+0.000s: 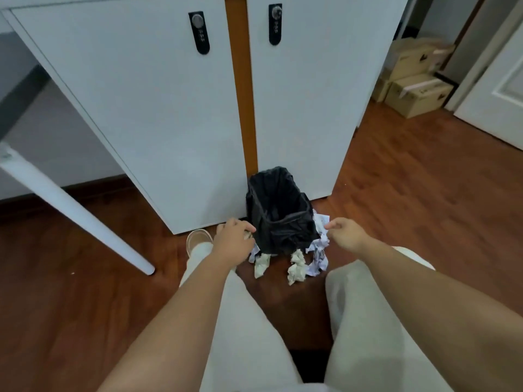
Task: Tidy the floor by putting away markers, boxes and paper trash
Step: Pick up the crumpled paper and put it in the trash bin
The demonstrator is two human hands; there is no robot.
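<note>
OK, your left hand point(233, 239) is curled at the left rim of the bin point(278, 210), fingers closed on a small bit of crumpled paper point(248, 236) — mostly hidden by the fingers, can't tell more. Your right hand point(345, 233) sits at the bin's right side w/ fingers curled in loosely; can't tell if anything's pinched in it.

Bin is small, lined w/ a black bag, standing upright on the wood floor point(424, 207) against the white cabinets point(141, 108), right at the orange gap btwn the two doors. Inside of the bag looks dark, contents not readable.

Paper trash point(297, 267) is on the floor around the bin's front and right side: two greyish-white wads just in front, a whiter printed clump point(318, 258) at the front-right corner, more white scraps along the right wall under your right hand. All touching or just beside the bin.

Your legs in light trousers straddle the pile; left shoe point(198, 239) is just left of your left hand, near the cabinet base. White counter leg point(70, 205) slants down at left, well apart. Cardboard boxes point(416, 86) stacked far right by the door. No markers seen.
</note>
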